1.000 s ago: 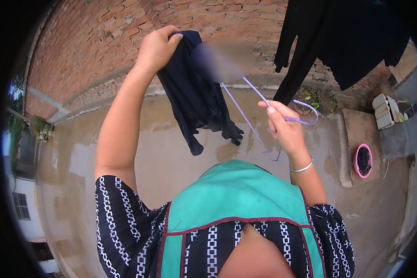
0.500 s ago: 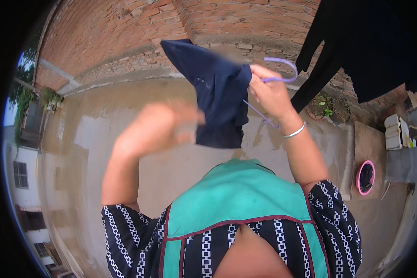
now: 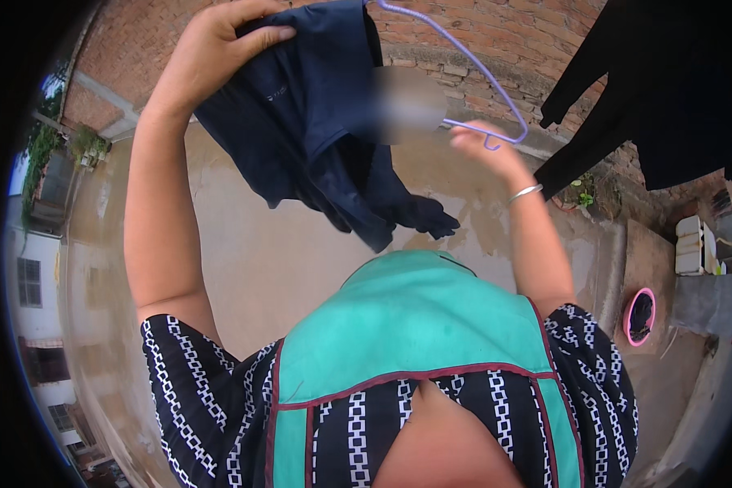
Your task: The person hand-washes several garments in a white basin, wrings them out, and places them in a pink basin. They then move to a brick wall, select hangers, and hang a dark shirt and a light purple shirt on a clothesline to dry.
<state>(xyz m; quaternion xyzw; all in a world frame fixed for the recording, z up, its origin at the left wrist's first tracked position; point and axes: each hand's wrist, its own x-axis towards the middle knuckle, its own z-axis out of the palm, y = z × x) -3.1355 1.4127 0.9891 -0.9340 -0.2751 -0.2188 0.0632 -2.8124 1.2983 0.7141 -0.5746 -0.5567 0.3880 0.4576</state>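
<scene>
In my raised left hand (image 3: 220,53), the fingers and thumb pinch the upper edge of a navy garment (image 3: 301,122). Its cloth hangs down in loose folds, with a small pale print near the top; I cannot tell its exact kind. On the right, a thin purple clothes hanger (image 3: 486,71) extends from the garment's top edge and bends back to my right hand (image 3: 496,154). That hand is closed at the hanger's lower bar, close to its corner, with fingertips slightly smeared. A blurred patch hides part of the cloth and bar between the hands.
Dark clothes (image 3: 651,98) hang at the upper right. A brick wall (image 3: 480,32) runs along the far side, above a wet concrete floor (image 3: 236,236). To the right are a pink basin (image 3: 629,317) with dark contents, a white container (image 3: 691,244) and a plant (image 3: 584,191).
My left hand has moved up and left and now grips the garment, which has spread open leftward. My right hand has gone from the garment's edge by the hook to the hanger's bar.
</scene>
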